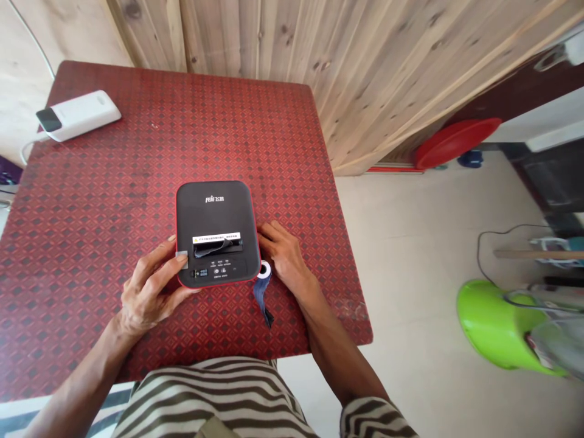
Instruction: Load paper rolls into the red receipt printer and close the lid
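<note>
Centre frame | I see black printer [218, 231] flat on tabletop [182, 121] | left hand [150, 292] fingers pinch grey tab [181, 258] at its left edge | right hand [283, 255] fingers curled against right side, bracing it; grip unclear | white roll [265, 269] just beside

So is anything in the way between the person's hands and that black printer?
Nothing visible. Both hands touch the printer: the left hand at its near left corner, the right hand against its right side. A white roll with a blue strip lies beside the right hand, not between.

Labels on printer [213, 231] too small; white roll [264, 269] half hidden.
</note>
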Motion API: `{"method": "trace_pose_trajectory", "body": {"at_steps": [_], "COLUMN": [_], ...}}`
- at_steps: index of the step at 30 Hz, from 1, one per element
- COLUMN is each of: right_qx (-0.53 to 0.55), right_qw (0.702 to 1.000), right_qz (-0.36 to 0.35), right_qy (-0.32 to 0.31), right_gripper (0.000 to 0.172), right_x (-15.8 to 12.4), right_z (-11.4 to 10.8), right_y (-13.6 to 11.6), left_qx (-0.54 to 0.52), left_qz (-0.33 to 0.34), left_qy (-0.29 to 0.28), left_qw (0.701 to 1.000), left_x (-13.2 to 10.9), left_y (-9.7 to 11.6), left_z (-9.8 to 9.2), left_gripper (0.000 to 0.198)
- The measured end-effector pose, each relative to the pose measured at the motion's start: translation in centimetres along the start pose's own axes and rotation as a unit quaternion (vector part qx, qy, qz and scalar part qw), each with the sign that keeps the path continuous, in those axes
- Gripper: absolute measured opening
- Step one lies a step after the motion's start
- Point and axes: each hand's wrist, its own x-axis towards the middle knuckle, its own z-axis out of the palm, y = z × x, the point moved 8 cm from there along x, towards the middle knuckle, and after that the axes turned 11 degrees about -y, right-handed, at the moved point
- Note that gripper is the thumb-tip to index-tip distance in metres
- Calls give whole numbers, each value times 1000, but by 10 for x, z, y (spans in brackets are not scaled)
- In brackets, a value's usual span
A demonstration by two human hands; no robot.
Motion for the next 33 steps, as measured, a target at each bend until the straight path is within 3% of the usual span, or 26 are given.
{"method": "trace_pose_trajectory", "body": {"at_steps": [9,15,18,22,24,27,30,33], "right_qx": [33,152,179,141,93,-8,-94,-135], "right_qw": [998,981,969,968,980,999,984,963], "right_qz": [4,30,57,27,-8,-31,3,33], "right_qy": [49,114,163,207,174,24,-149,-232], "right_gripper": [34,33,28,20,20,23,27,34], "right_x": [0,-1,-6,-4,11,53,91,109], "right_z": [-5,-12,-32,-72,-83,-74,-50,-38], "right_y": [0,14,14,-16,-39,-69,-82,-87], "left_qx": [-48,-72,-80,-62,-57,-58,-56,-53], "left_qz": [-20,-28,-25,-21,-21,-18,-17,-9], "left_qy": [-5,-14,-27,-13,-4,2,4,2], "left_qw": [999,997,996,998,998,998,998,999], "left_x": [7,12,11,6,4,2,3,4], "left_y": [-1,-4,-4,-3,-4,-4,-5,-4], "left_z": [-4,-8,-6,-2,1,2,1,0], "left_gripper": [78,68,65,72,76,79,79,78]}}
